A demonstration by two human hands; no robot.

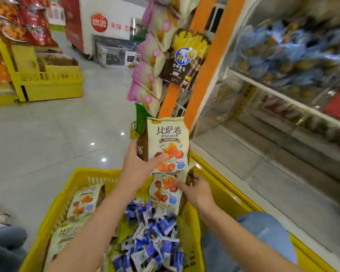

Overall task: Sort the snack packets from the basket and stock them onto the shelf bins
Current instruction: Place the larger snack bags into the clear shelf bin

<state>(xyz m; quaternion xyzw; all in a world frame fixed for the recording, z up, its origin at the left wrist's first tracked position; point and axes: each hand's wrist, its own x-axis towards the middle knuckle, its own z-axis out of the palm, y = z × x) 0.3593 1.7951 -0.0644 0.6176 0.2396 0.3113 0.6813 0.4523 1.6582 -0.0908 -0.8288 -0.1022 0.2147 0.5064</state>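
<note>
While two packets were held above the basket (pixel 82 173), probably as one sort meant for the shelf (pixel 263 81) on the right, the left hand (pixel 143 165) gripped the upper packet (pixel 169 138), thumb across its front and fingers behind. The right hand (pixel 199 192) clasped the lower packet (pixel 163 193) just beneath it, thumb on the front, fingers curled round its right edge.

L arm stretched fwd, forearm bare; L hand (pixel 141 163) grips upper packet (pixel 171 138) w/ thumb across its front, fingers behind. R arm also fwd, forearm bare. R hand (pixel 199 193) sits lower, just right of L, holding lower packet (pixel 163 193) by its side edge, thumb on front.
</note>
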